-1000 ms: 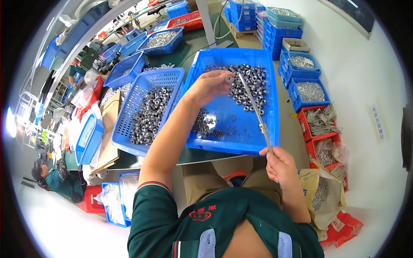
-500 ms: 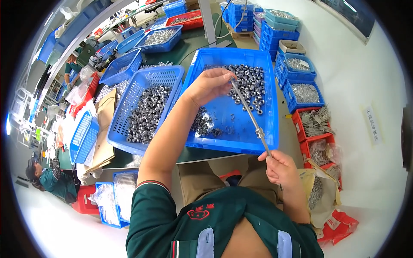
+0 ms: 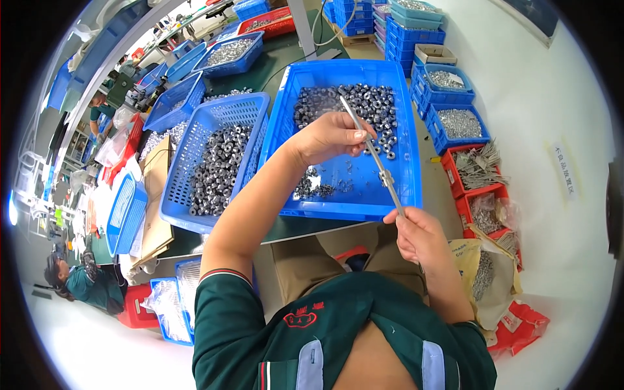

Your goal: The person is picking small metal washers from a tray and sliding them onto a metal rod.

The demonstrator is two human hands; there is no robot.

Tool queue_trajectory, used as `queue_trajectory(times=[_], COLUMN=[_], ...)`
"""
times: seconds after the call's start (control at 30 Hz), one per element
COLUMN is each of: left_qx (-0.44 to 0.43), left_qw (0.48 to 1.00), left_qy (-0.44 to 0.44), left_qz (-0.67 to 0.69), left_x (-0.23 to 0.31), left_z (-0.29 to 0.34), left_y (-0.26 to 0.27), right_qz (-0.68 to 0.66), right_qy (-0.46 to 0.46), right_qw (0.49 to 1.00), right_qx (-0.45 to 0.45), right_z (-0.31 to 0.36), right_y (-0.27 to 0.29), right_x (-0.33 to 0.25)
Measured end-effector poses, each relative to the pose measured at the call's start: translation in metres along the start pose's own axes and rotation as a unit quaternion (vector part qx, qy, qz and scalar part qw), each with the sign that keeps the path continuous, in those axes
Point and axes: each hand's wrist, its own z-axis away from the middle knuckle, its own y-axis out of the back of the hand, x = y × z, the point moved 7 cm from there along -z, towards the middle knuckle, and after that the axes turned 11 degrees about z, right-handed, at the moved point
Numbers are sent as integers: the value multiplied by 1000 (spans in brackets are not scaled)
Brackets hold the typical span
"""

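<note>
A thin silvery metal rod (image 3: pixel 373 151) slants over a blue tray (image 3: pixel 305 209), with a small metal collar (image 3: pixel 387 177) part way down it. My left hand (image 3: pixel 333 138) pinches the rod above the collar, and its upper end sticks out past my fingers. Lower down, my right hand (image 3: pixel 419 235) is closed around the other end. In the tray lie many small dark metal rings (image 3: pixel 380 104) toward the far side. A heap of smaller dark pieces (image 3: pixel 315 188) sits nearer me, partly behind my left hand.
A blue perforated basket (image 3: pixel 175 201) of similar rings stands left of the tray on the green table (image 3: pixel 286 229). Blue crates (image 3: pixel 458 134) and red bins (image 3: pixel 455 175) of metal parts line the right side. Two people (image 3: pixel 84 279) are at the far left.
My left hand is lower along the rod, so its upper end now shows beyond my fingers. My right hand keeps hold of the lower end. The whole view has shifted slightly.
</note>
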Motion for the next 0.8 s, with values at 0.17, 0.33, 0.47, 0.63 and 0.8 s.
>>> queue_trajectory(times=[0.17, 0.33, 0.47, 0.63, 0.8], left_qx=[-44, -61, -3, 229, 166], left_qw=[996, 994, 988, 807, 691], left_qy=[59, 72, 29, -96, -60], left_qz=[-55, -56, -153, -535, -701], left_x=[-21, -23, -2, 15, -19], left_z=[-1, -4, -4, -5, -18], left_y=[-14, -17, 2, 57, 65], right_qz=[-4, -18, -16, 7, -13], right_qy=[-6, -11, -2, 4, 19], right_qw=[1000, 1000, 999, 997, 998], right_qx=[8, 18, 31, 74, 53], right_z=[-10, -13, -6, 2, 2], right_y=[-4, 1, 9, 19, 21], right_x=[-2, -1, 1, 4, 7])
